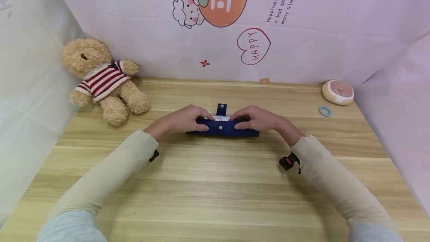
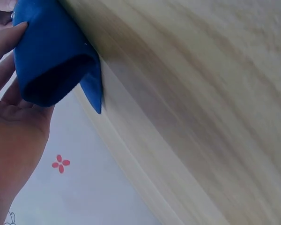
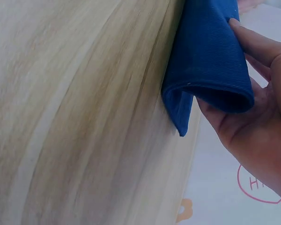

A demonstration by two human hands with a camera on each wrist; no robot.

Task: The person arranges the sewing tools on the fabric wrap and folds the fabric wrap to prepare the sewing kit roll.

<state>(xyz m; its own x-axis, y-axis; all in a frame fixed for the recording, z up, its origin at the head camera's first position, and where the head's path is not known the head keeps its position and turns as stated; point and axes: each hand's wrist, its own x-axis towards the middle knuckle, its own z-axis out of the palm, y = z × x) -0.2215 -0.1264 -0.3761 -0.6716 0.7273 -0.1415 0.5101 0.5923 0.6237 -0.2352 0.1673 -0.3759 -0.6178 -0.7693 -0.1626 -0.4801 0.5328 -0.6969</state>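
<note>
A dark blue cloth roll-up pouch [image 1: 231,131] lies folded across the middle of the table, long side toward me. Its strap [image 1: 221,109] with a metal snap stands out behind, and a second snap shows on the front. Something white [image 1: 220,118] is visible along the top, between the hands. My left hand [image 1: 188,118] pinches the left part, thumb on the near face. Likewise, my right hand [image 1: 260,118] pinches the right part. Both wrist views show the blue cloth [image 2: 51,51] [image 3: 208,56] curled into a hollow fold at its ends, with a pointed edge underneath.
A teddy bear [image 1: 104,79] in a striped sweater sits at the back left. At the back right are a round cream-coloured object [image 1: 338,92] and a light blue ring [image 1: 324,111]. A printed white cloth wall [image 1: 151,47] borders the wooden table [image 1: 215,186].
</note>
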